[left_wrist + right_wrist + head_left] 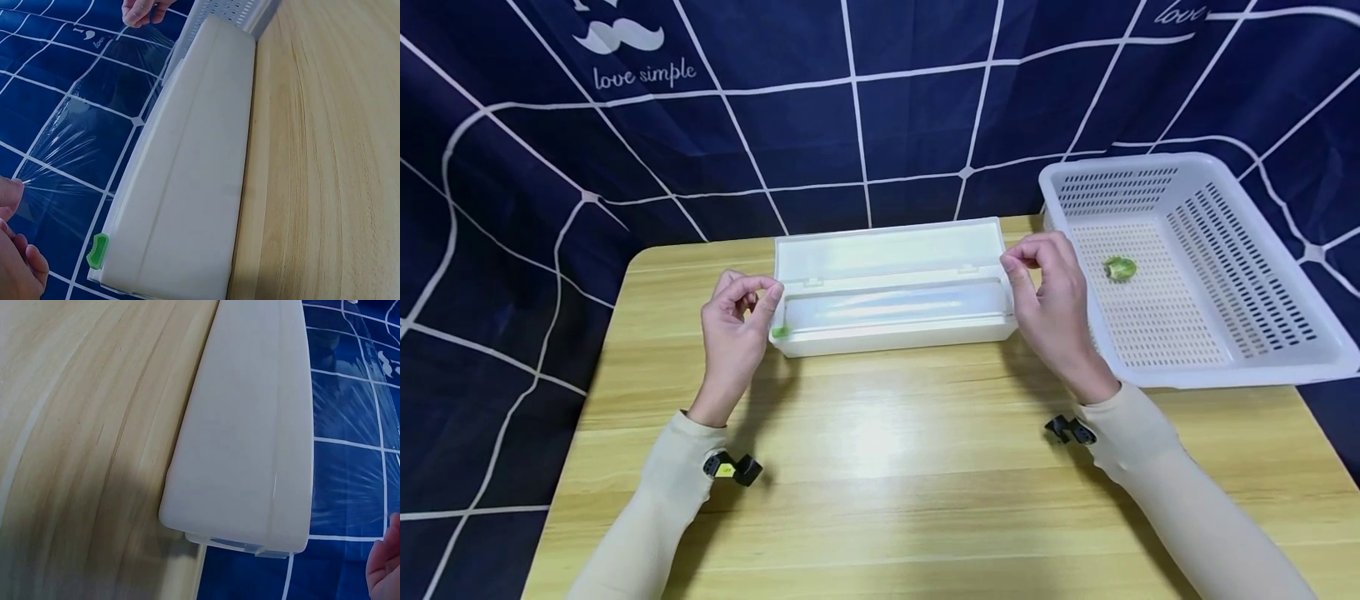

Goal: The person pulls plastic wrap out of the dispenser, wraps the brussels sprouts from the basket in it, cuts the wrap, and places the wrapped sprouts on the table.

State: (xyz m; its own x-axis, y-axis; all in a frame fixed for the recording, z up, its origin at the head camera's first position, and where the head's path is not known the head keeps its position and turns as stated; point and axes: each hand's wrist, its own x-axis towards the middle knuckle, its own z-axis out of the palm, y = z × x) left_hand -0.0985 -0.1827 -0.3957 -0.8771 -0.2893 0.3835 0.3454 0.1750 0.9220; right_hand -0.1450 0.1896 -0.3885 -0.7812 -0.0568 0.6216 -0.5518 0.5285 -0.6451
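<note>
Clear film [65,153] is pinched at its left side between thumb and fingers in the grip of the left hand [735,333], and at its right side in the closed fingertip grip of the right hand [1051,304]; fine creases are drawn across it above a long white box [898,338]. The box is set near the far edge of a wood-grain counter [857,492], its lid [887,252] tipped open on the far side and a small green slider [780,332] seated at its left end. By appearances, the lid's opening and the lifting of the film's edge are done, while cutting is judged not yet done, no separate sheet being seen. At right, a green vegetable piece [1121,268] is left unwrapped in a white slotted basket [1225,377]. The far side is backed by dark blue gridded cloth [917,125].
</note>
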